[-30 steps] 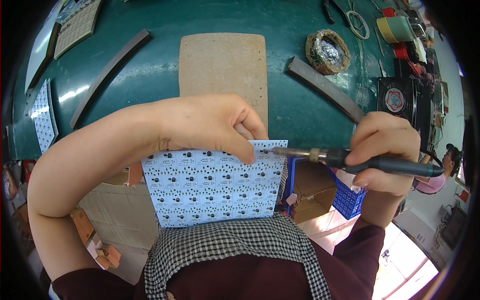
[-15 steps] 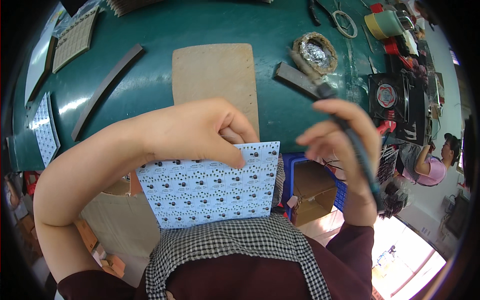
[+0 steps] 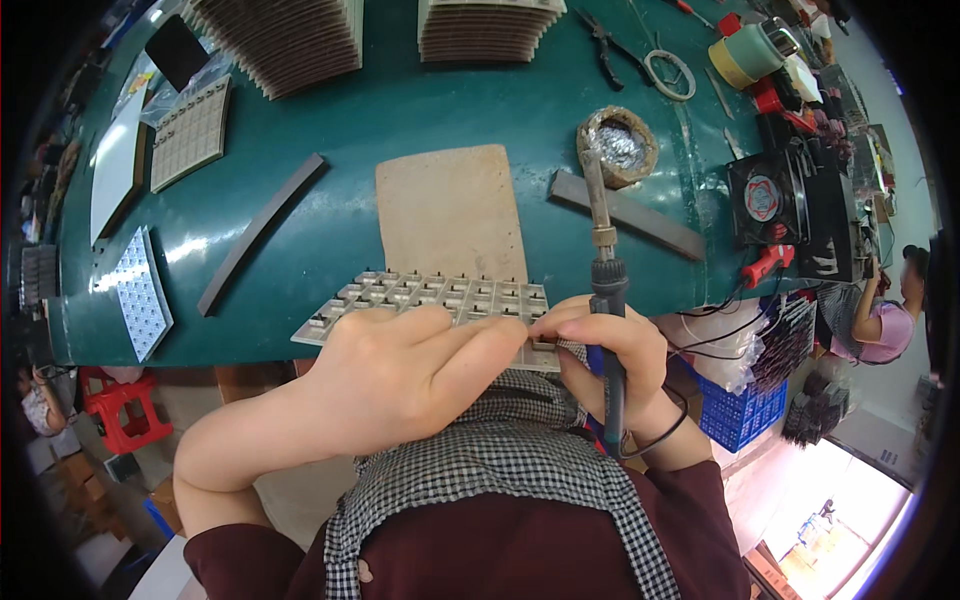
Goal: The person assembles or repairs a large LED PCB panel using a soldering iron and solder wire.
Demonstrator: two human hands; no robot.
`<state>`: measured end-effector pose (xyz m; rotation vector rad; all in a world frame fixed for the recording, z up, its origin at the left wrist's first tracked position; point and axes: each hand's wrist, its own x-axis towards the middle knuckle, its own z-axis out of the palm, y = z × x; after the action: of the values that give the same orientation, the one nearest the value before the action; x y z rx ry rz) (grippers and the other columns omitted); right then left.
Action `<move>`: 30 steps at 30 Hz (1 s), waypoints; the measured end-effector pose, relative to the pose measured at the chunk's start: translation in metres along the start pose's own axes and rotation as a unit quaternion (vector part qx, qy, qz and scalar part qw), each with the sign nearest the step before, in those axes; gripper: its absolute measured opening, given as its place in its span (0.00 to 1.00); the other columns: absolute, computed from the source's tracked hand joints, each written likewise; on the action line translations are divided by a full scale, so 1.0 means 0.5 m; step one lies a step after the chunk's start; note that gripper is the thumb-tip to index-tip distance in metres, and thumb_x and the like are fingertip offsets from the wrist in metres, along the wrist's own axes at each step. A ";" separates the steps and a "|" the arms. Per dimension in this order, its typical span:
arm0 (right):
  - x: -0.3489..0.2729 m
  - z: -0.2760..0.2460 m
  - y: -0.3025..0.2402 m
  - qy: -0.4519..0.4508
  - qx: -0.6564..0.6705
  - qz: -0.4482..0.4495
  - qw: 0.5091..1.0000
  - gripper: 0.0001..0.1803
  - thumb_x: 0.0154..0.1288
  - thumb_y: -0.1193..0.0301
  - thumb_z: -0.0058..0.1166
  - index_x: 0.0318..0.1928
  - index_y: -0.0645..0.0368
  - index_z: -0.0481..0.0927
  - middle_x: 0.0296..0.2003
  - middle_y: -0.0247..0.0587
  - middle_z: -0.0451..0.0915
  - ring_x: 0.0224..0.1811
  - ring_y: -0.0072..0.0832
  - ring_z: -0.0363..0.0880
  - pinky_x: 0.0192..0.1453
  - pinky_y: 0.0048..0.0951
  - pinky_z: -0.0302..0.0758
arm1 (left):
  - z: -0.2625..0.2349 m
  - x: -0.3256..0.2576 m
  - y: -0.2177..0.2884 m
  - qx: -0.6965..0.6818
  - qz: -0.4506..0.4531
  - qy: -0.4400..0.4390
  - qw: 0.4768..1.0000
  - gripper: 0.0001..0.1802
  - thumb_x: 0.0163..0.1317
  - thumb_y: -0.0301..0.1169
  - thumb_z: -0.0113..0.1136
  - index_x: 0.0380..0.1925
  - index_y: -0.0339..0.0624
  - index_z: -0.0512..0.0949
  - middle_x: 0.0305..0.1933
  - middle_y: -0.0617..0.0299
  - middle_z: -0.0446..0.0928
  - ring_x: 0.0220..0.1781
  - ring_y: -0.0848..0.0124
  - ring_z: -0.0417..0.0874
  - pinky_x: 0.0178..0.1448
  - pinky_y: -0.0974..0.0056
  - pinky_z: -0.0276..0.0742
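A circuit board panel (image 3: 400, 290) is tilted before me, its grid of square cells with small dark parts facing up. My left hand (image 3: 410, 365) lies across its near side, fingers curled and pressed together on it; the thumb is hidden. At the panel's right end, my right hand (image 3: 625, 355) holds a soldering iron (image 3: 608, 285) upright between its fingers, metal tip pointing away from me. My right fingertips meet the left ones at the panel. Just beyond the panel lies a tan board (image 3: 450, 210) on the green table (image 3: 330, 235).
A round pot of solder (image 3: 618, 147) and a dark bar (image 3: 640, 220) are at the right, near a fan (image 3: 765, 195). Another bar (image 3: 260, 235) and a pale circuit panel (image 3: 145, 295) lie left. Stacked panels (image 3: 490, 30) stand at the back. A co-worker (image 3: 880, 310) sits far right.
The panel has turned over from its pale blue printed face to its celled face. My right hand has come in from the right with the soldering iron to meet my left hand.
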<state>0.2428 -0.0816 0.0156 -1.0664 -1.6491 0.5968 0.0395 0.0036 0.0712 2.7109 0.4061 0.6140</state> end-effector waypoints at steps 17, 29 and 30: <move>-0.025 0.008 0.021 0.040 0.023 0.041 0.998 0.25 0.42 0.91 0.55 0.44 0.60 0.75 0.33 0.41 0.83 0.31 0.32 0.81 0.33 0.25 0.77 | -0.013 -0.099 -0.018 0.104 -0.168 0.090 0.976 0.23 0.36 0.31 0.72 0.35 0.36 0.78 0.35 0.55 0.79 0.26 0.66 0.78 0.26 0.68 0.73; -0.035 0.001 0.022 0.040 0.031 0.072 0.996 0.24 0.46 0.91 0.52 0.46 0.61 0.73 0.34 0.46 0.83 0.37 0.35 0.83 0.39 0.29 0.79 | 0.020 -0.152 -0.054 0.021 -0.288 0.140 0.947 0.19 0.36 0.15 0.61 0.35 0.35 0.77 0.35 0.53 0.79 0.35 0.59 0.83 0.37 0.65 0.78; -0.037 0.001 0.022 0.047 0.031 0.072 0.996 0.25 0.46 0.92 0.52 0.47 0.61 0.73 0.34 0.46 0.83 0.37 0.35 0.83 0.40 0.29 0.79 | 0.024 -0.153 -0.056 -0.004 -0.295 0.141 0.945 0.19 0.37 0.15 0.60 0.34 0.35 0.77 0.35 0.53 0.79 0.34 0.59 0.83 0.37 0.65 0.78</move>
<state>0.2473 -0.0921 -0.0026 -1.1568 -1.4724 0.6779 -0.0270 -0.0002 0.0225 2.3043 1.2217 0.8078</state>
